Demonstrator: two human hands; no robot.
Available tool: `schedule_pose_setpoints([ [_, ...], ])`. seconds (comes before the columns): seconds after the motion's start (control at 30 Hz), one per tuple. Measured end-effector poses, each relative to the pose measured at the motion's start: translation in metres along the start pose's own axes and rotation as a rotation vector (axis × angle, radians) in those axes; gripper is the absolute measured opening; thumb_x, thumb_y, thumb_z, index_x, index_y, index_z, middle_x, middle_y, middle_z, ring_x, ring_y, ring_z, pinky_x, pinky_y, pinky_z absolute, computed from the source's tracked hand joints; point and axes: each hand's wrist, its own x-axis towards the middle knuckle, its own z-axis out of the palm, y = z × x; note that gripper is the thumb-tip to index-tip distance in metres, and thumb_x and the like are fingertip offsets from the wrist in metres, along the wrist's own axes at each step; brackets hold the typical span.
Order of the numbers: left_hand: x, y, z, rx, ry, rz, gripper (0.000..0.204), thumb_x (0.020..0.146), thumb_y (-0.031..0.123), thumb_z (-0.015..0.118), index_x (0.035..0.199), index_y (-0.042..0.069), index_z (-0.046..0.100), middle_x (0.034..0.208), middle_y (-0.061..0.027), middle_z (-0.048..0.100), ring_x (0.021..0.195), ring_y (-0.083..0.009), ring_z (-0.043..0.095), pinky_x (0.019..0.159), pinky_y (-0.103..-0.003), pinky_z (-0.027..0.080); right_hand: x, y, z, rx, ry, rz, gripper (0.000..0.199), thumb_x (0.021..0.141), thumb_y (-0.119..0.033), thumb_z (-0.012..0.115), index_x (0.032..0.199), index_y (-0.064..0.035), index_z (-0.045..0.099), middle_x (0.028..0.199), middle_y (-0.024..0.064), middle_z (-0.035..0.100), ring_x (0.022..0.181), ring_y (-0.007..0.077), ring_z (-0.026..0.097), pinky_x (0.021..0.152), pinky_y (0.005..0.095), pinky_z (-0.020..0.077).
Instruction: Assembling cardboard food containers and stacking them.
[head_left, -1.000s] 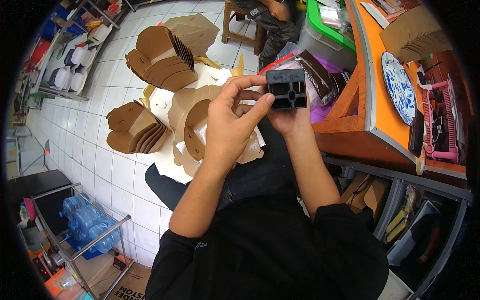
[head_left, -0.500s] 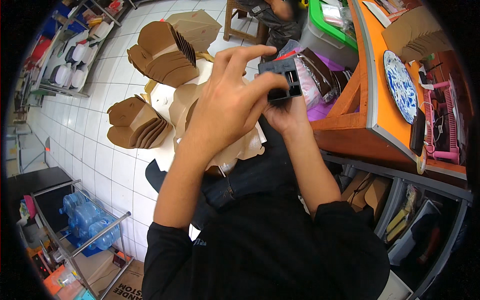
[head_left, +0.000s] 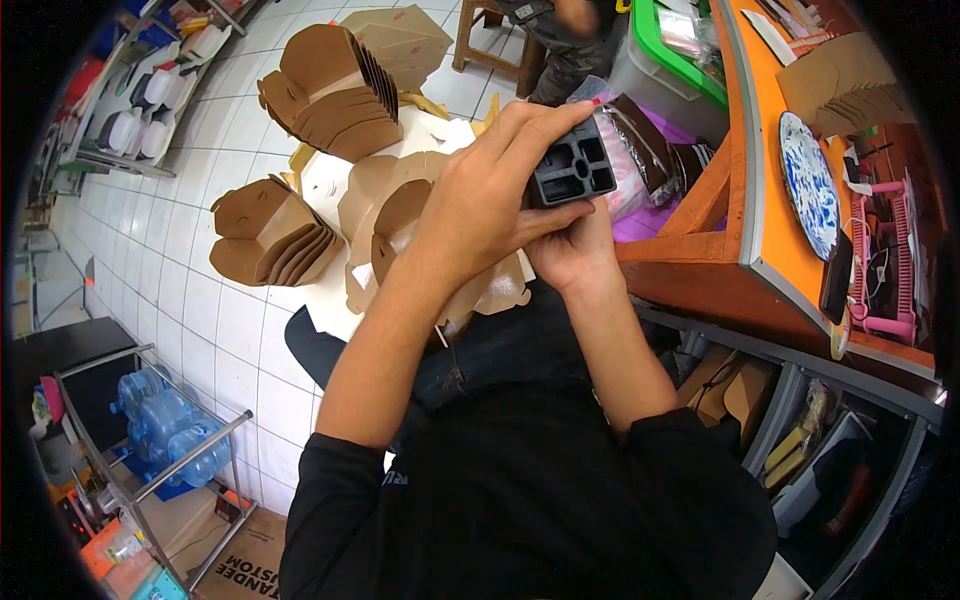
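Both hands held a small black plastic block up in front of the chest, above the lap and the floor. The left hand wrapped it from the left, fingers over its top and thumb under its near edge, a narrow grip closed on it. The right hand cupped it from below. The block's long axis ran left to right. Brown folded boxes lay on the floor beyond.

Left hand is covering most of the right hand and the black plastic block's left side; another person's hand is getting cut off at top edge.
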Motion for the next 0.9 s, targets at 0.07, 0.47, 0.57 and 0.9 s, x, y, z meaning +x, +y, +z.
schedule_pose_setpoints([
  [0.07,0.000,-0.001,-0.003,-0.004,-0.012,-0.008,0.079,0.066,0.019,0.089,0.139,0.017,0.058,0.119,-0.0075,0.064,0.102,-0.0345,0.067,0.083,-0.040,0.057,-0.003,0.006,0.004,0.000,0.010,0.006,0.029,0.105,-0.028,0.046,0.120,-0.0093,0.063,0.113,0.0057,0.070,0.101,0.0186,0.071,0.086,0.0340,0.0613],
  [0.47,-0.008,0.000,0.005,-0.135,0.046,-0.065,0.073,0.066,0.026,0.095,0.128,0.010,0.059,0.114,-0.0143,0.071,0.101,-0.0342,0.071,0.085,-0.039,0.057,-0.007,0.007,0.004,-0.025,-0.095,-0.004,0.025,0.103,-0.033,0.051,0.108,-0.0123,0.065,0.098,0.0033,0.070,0.086,0.0197,0.069,0.076,0.0331,0.0603],
  [0.57,-0.009,0.000,0.008,-0.135,0.057,-0.080,0.072,0.066,0.026,0.095,0.127,0.009,0.060,0.111,-0.0142,0.072,0.099,-0.0332,0.072,0.083,-0.039,0.057,-0.005,0.006,0.000,0.015,-0.100,0.012,0.024,0.102,-0.033,0.054,0.107,-0.0123,0.065,0.098,0.0032,0.070,0.086,0.0193,0.069,0.076,0.0326,0.0600],
  [0.9,-0.006,0.009,0.009,-0.227,0.207,-0.206,0.075,0.062,0.024,0.098,0.126,0.007,0.062,0.114,-0.0130,0.073,0.103,-0.0265,0.073,0.089,-0.036,0.058,-0.027,0.024,0.022,0.120,-0.036,0.096,0.034,0.104,-0.036,0.046,0.113,-0.0094,0.065,0.100,0.0066,0.071,0.079,0.0235,0.072,0.070,0.0339,0.0624],
])
